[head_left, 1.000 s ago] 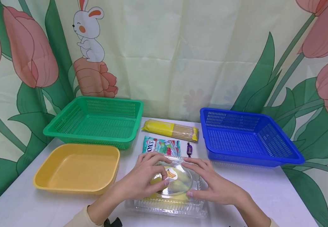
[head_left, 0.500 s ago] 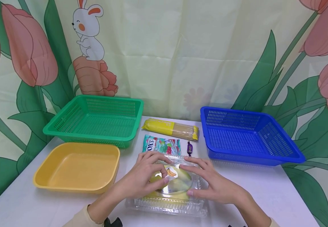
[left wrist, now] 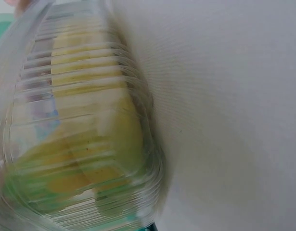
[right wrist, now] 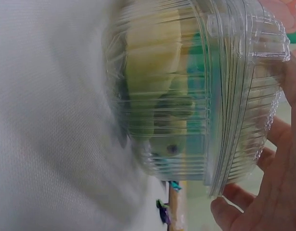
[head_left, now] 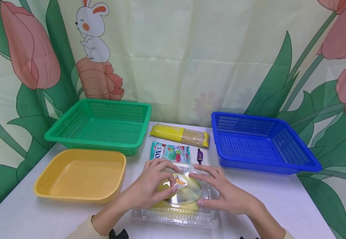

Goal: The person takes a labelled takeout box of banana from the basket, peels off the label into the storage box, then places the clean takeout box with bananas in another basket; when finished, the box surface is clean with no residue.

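A clear plastic clamshell box lies on the table in front of me, its lid down. Through its ribbed wall in the left wrist view, yellow-green fruit shows, looking like bananas. A white sticker with a banana picture is on the lid. My left hand lies over the lid's left side, its bent index finger and thumb pinching the sticker's left edge, which they partly hide. My right hand rests along the lid's right side, fingers loosely spread, thumb towards the front edge.
Behind the box lie a candy bag, a purple wrapped candy and a yellow noodle-like pack. A green basket and a yellow tray stand left, a blue basket right. A printed curtain hangs behind.
Both hands and the box keep nearly the same place. The head view has shifted very slightly.
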{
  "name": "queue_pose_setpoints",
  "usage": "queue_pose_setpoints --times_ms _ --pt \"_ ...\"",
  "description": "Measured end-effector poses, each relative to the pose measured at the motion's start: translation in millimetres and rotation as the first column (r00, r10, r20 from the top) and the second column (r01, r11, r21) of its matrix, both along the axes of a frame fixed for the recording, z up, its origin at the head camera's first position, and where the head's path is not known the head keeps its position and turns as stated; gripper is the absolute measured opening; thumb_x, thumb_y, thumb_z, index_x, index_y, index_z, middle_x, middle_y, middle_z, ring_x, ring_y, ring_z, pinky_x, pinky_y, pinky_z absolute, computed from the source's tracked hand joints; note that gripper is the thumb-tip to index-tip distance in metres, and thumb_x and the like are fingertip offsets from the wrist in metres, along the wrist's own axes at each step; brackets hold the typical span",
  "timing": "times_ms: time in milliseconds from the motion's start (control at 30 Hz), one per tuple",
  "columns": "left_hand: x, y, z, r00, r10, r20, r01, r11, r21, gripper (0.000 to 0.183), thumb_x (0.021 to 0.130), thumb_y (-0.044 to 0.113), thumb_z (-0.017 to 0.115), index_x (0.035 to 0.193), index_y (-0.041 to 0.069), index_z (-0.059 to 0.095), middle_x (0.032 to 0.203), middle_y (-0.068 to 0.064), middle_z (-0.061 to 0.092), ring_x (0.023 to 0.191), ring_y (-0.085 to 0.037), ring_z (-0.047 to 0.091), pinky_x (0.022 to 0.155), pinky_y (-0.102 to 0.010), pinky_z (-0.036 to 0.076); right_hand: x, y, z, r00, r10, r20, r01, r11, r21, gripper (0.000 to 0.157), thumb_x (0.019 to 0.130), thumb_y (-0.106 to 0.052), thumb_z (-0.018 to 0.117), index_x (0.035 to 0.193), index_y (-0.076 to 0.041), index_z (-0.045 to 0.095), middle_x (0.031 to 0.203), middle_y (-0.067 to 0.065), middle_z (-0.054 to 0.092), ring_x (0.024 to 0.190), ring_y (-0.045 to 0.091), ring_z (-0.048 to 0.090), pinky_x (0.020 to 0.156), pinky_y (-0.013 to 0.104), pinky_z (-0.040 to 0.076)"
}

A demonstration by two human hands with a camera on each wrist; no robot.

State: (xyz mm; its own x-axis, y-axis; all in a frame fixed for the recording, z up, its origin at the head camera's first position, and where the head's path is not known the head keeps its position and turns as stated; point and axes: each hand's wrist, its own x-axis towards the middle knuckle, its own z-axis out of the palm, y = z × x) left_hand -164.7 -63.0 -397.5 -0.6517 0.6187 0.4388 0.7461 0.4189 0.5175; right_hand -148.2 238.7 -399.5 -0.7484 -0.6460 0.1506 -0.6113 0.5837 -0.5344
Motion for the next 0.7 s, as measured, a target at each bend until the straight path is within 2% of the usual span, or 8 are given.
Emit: queue_pose_setpoints --times_ms 367,433,467,533,633,667,700 --pt "-0.8 -1 -2.1 0.999 -0.01 -0.04 0.012 0.998 0.058 0.014 0.094 0.027 0.073 0.083 0.029 0.065 0.126 0.008 0.065 0.126 -0.014 0.046 0.108 -0.055 0.028 0.3 -1 0.7 1.0 0.004 0.003 -0.004 1.0 -0.008 0.067 0.094 -0.05 0.071 0.154 -0.04 0.043 0.166 -0.003 0.029 0.146 0.029 0.026 0.1 0.07 0.04" --pt "-1.7 -2 -2.1 1.0 -0.014 -0.026 0.016 0.995 0.095 0.014 0.096 0.026 0.071 0.085 0.028 0.064 0.125 0.008 0.065 0.125 -0.014 0.047 0.109 -0.053 0.03 0.4 -1 0.3 1.0 0.004 0.003 -0.004 1.0 -0.011 0.067 0.094 -0.05 0.071 0.154 -0.039 0.043 0.166 -0.002 0.029 0.146 0.03 0.026 0.1 0.071 0.039" --pt "-2.5 -4 -2.0 1.0 -0.01 -0.002 0.01 0.99 0.141 0.013 0.098 0.023 0.07 0.086 0.027 0.064 0.125 0.007 0.065 0.125 -0.015 0.049 0.109 -0.052 0.031 0.6 -1 0.0 1.0 0.003 0.003 -0.003 1.0 -0.012 0.067 0.094 -0.05 0.071 0.154 -0.039 0.043 0.166 -0.003 0.029 0.146 0.03 0.026 0.1 0.071 0.039" --pt "-4.1 -8 -1.1 0.998 0.016 0.059 -0.031 0.966 0.258 0.013 0.099 0.018 0.068 0.089 0.024 0.064 0.123 0.004 0.065 0.124 -0.017 0.051 0.11 -0.05 0.034 0.9 0 -0.3 1.0 0.002 0.003 -0.002 1.0 -0.014 0.067 0.094 -0.05 0.072 0.154 -0.039 0.044 0.166 -0.004 0.028 0.146 0.03 0.026 0.1 0.071 0.039" --pt "-5.9 -16 0.7 0.989 0.055 0.135 -0.107 0.903 0.417 0.015 0.099 0.008 0.066 0.092 0.021 0.063 0.121 -0.002 0.066 0.124 -0.019 0.051 0.107 -0.049 0.038 1.0 0 -0.1 1.0 0.003 -0.003 -0.003 1.0 -0.009 0.067 0.094 -0.05 0.072 0.154 -0.037 0.045 0.166 -0.004 0.028 0.146 0.03 0.026 0.1 0.071 0.039" --pt "-5.9 -18 1.5 0.986 0.061 0.155 -0.125 0.887 0.444 0.016 0.099 0.006 0.066 0.093 0.02 0.063 0.121 -0.002 0.066 0.125 -0.02 0.051 0.107 -0.05 0.038 0.9 1 0.1 1.0 0.002 -0.004 -0.002 1.0 -0.008 0.067 0.094 -0.05 0.072 0.154 -0.037 0.045 0.166 -0.004 0.028 0.146 0.03 0.026 0.101 0.071 0.039" --pt "-5.7 -20 2.2 0.985 0.07 0.16 -0.135 0.884 0.448 0.017 0.099 0.006 0.067 0.092 0.021 0.062 0.122 -0.002 0.066 0.125 -0.02 0.05 0.106 -0.051 0.037 0.9 1 0.4 1.0 -0.001 -0.003 0.001 1.0 -0.007 0.067 0.094 -0.05 0.072 0.154 -0.037 0.045 0.166 -0.004 0.028 0.146 0.03 0.026 0.1 0.071 0.039"
